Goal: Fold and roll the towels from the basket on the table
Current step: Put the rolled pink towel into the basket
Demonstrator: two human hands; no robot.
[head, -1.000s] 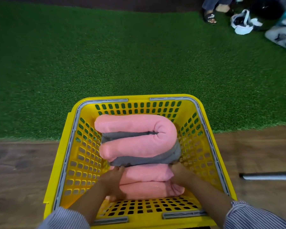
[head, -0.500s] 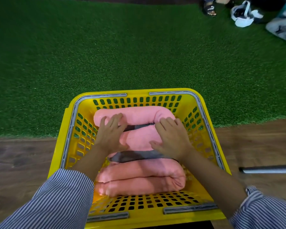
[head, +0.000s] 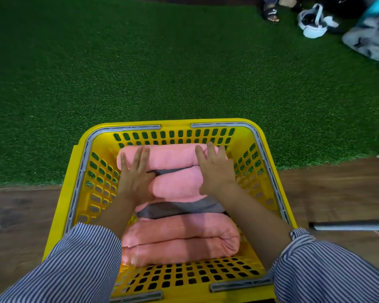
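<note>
A yellow plastic basket (head: 269,154) with perforated walls stands on a wooden table in front of me. Inside it lie rolled pink towels, an upper bundle (head: 173,171) with a grey towel (head: 182,207) layered in it, and a lower pink roll (head: 179,239) nearer me. My left hand (head: 136,173) rests flat on the left end of the upper bundle, fingers straight. Over on the bundle's right end, my right hand (head: 214,169) presses down with spread fingers. Both striped sleeves reach in from the bottom.
Green artificial turf (head: 162,68) covers the area beyond the basket. A metal rod (head: 350,226) lies on the wooden table (head: 22,219) at the right. Far back right are a sandalled foot (head: 270,12), a white bag (head: 314,25) and a grey patterned cloth (head: 370,42).
Both hands left the lower roll at the near end and moved forward onto the upper bundle, then slid further toward the far wall. The view tilted down over the basket.
</note>
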